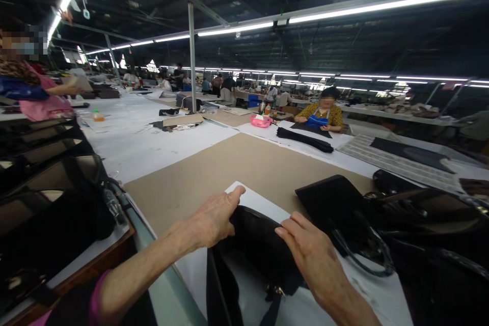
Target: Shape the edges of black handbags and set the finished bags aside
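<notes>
A black bag (260, 244) stands open in front of me, with a metal clasp (278, 291) and a strap low on its near side. My left hand (216, 219) grips the bag's rim at its far left corner, thumb raised. On the right part of the same rim my right hand (309, 244) is closed, fingers pressed together over the edge. A white sheet (260, 204) shows behind the bag, on brown board (244, 163). The inside of the bag is dark.
Black bags with handles (431, 224) lie at the right. More bags (49, 188) are stacked at the left. Across the table a person in a yellow top (334, 114) sits by a black strip bundle (304, 140). Another person (34, 86) stands far left.
</notes>
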A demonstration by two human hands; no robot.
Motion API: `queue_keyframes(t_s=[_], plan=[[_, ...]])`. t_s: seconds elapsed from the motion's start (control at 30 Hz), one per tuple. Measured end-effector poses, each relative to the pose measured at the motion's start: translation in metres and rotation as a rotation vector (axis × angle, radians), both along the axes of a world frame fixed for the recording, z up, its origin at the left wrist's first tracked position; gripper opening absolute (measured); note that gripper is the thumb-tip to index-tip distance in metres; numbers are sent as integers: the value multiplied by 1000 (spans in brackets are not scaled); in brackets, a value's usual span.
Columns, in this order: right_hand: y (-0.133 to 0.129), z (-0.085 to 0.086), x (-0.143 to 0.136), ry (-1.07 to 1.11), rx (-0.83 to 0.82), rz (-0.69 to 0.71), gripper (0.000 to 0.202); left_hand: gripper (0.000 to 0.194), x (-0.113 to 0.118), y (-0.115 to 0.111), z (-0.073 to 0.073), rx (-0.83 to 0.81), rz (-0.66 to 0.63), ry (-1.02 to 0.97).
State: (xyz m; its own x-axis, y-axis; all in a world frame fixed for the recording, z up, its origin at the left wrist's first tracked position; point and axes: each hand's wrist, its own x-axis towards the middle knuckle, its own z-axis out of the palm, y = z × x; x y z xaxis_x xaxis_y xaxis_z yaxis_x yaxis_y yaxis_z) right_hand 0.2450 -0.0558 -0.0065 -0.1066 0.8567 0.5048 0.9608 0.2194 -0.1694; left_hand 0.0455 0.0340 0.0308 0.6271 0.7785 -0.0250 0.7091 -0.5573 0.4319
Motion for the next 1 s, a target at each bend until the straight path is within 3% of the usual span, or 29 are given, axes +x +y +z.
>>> queue_keyframes(t_s=[0.23, 0.53, 0.73, 0.83, 1.0], plan=[[-9, 1, 10, 46, -32, 4, 30, 22, -10, 8, -3, -242, -188, -162], [-5, 5, 13, 85, -87, 19, 31, 17, -7, 12, -11, -377, -113, -241], [-4, 4, 9, -187, 43, -68, 27, 16, -3, 11, -8, -297, -116, -224], [1, 8, 2, -299, 120, -36, 21, 17, 0, 7, -7, -243, -101, -204], [10, 14, -13, -369, 73, 30, 8, 17, 4, 3, -6, -117, -40, -156]])
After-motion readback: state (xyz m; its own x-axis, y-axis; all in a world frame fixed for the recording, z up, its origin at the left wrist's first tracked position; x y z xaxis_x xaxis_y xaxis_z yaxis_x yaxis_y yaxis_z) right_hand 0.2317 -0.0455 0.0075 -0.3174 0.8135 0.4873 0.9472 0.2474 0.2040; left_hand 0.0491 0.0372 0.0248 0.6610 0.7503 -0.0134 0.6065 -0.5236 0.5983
